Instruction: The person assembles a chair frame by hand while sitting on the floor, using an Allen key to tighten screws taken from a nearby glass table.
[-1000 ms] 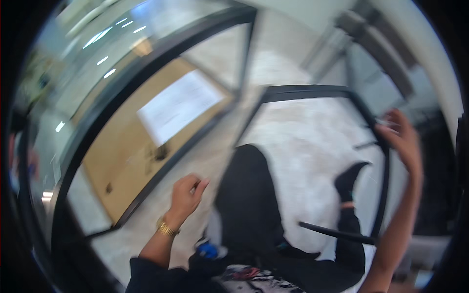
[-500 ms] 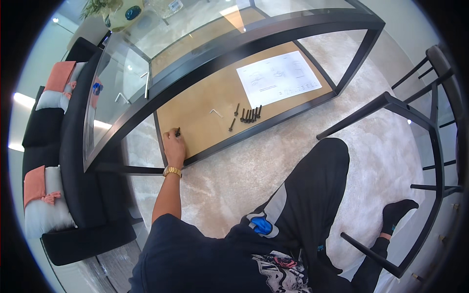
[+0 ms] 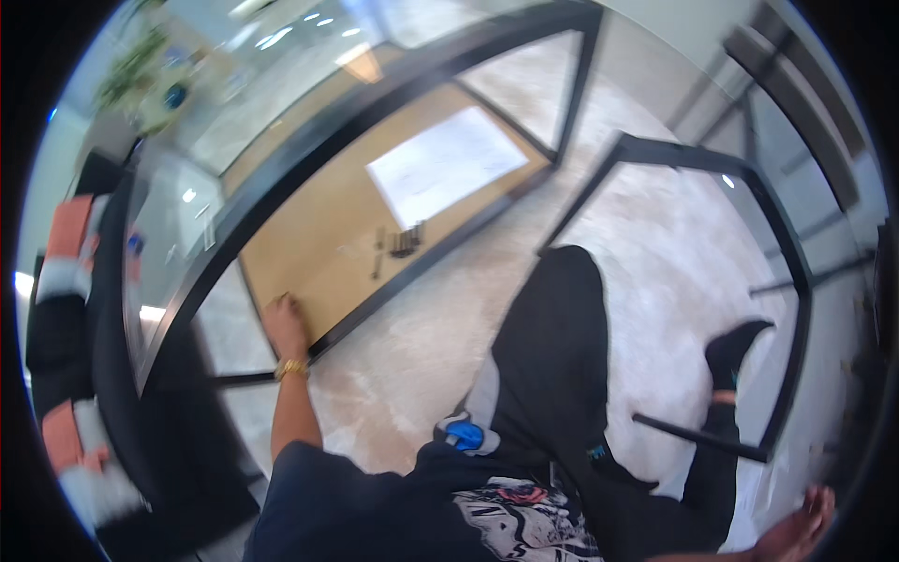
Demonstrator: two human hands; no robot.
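My left hand (image 3: 287, 324), with a gold watch (image 3: 291, 368) on its wrist, rests at the near left corner of the tan lower shelf (image 3: 309, 220) of a glass-topped table. Its fingers are curled closed; what is in them is blurred and hidden. To its right on the shelf lie several black bolts (image 3: 405, 241) and a white printed sheet (image 3: 448, 164). A small hex key (image 3: 346, 249) is a faint blur between hand and bolts. My right hand (image 3: 813, 526) is at the lower right edge, palm showing, fingers loosely bent and apart, nothing visible in it.
The table's black frame (image 3: 375, 84) crosses above the shelf. A black open chair-like frame (image 3: 688, 155) stands on the pale rug (image 3: 421, 300) at right, around my stretched leg. Behind it is a dark chair (image 3: 796, 103). A black sofa (image 3: 58, 342) with coral and white cushions lines the left.
My view has swung, shifting the table left and blurring it. The right hand has come into view at lower right. A small black piece seen in the left hand is now hidden.
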